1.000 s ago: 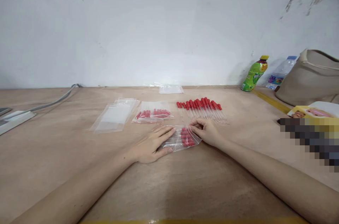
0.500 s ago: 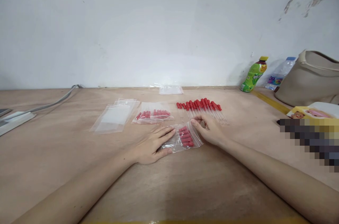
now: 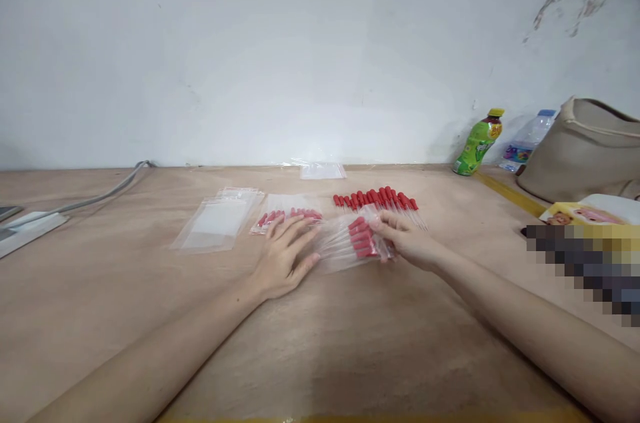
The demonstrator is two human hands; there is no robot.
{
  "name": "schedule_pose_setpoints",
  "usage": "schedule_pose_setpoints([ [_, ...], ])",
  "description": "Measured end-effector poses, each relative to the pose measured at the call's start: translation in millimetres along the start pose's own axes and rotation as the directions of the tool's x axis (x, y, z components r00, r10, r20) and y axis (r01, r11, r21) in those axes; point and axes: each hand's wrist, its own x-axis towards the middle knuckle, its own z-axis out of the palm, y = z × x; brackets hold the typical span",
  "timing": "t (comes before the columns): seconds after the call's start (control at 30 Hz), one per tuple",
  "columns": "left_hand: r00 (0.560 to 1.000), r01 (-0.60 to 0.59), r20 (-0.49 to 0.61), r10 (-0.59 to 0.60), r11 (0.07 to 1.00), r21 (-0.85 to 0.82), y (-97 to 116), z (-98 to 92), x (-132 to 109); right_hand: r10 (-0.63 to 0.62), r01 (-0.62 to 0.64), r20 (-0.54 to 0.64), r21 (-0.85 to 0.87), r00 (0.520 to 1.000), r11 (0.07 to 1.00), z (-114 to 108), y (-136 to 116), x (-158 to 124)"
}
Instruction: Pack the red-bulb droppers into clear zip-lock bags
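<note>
My right hand (image 3: pixel 407 236) pinches the zip end of a clear zip-lock bag (image 3: pixel 335 251) and holds it slightly tilted. Inside the bag lie several droppers with red bulbs (image 3: pixel 363 236), the bulbs toward my right hand. Close by the bag's left end is my left hand (image 3: pixel 286 258), its fingers spread; whether it touches the plastic I cannot tell. Just behind that hand rests a stack of filled bags (image 3: pixel 295 203) with red bulbs showing through, partly hidden by my fingers. Loose red-bulbed droppers (image 3: pixel 380 198) lie in a row behind my right hand.
Flat unfilled bags (image 3: pixel 217 220) are stacked to the left, and another bag (image 3: pixel 323 171) lies against the wall. At the right stand a green drink bottle (image 3: pixel 479 143), a clear bottle (image 3: pixel 527 143) and a beige handbag (image 3: pixel 575 150). A grey cable (image 3: pixel 115 186) runs at the left.
My right hand has taken hold of the filled bag's zip end and raised it a little, up and to the right. My left hand has slid left and back, no longer lying over the bag.
</note>
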Motion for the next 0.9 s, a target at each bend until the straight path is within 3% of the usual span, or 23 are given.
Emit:
schedule_pose_setpoints([
  [0.13,0.983,0.139,-0.144,-0.115,0.976,0.167,-20,8.1,5,-0.081,0.088,-0.144,0.039,0.986,0.995,-19,-26,8],
  [0.23,0.98,0.19,-0.092,-0.174,0.96,0.206,-36,12.1,9,-0.253,0.248,-0.245,-0.051,0.936,0.967,-18,-36,28],
  [0.3,0.978,0.208,-0.02,-0.208,0.96,0.188,-42,13.7,11,-0.39,0.33,-0.294,-0.234,0.873,0.915,-7,-35,47],
  [0.37,0.974,0.218,0.024,-0.225,0.961,0.172,-45,14.6,10,-0.51,0.33,-0.274,-0.503,0.816,0.799,11,-30,63],
  [0.4,0.973,0.222,0.03,-0.23,0.96,0.171,-45,14.7,10,-0.537,0.29,-0.232,-0.638,0.811,0.713,22,-27,70],
  [0.53,0.967,0.243,0.026,-0.253,0.951,0.189,-45,13.9,9,-0.457,0.134,-0.02,-0.943,0.889,0.304,61,-14,79],
  [0.63,0.958,0.273,0.027,-0.284,0.941,0.201,-51,13.5,7,-0.394,0.153,0.097,-0.982,0.914,0.115,78,-9,76],
  [0.77,0.942,0.326,0.014,-0.336,0.921,0.212,-63,14.6,4,-0.41,0.199,0.148,-0.976,0.9,0.084,86,-4,75],
  [0.9,0.922,0.381,-0.02,-0.386,0.898,0.218,-67,12.1,1,-0.478,0.256,0.154,-0.954,0.864,0.155,90,6,79],
])
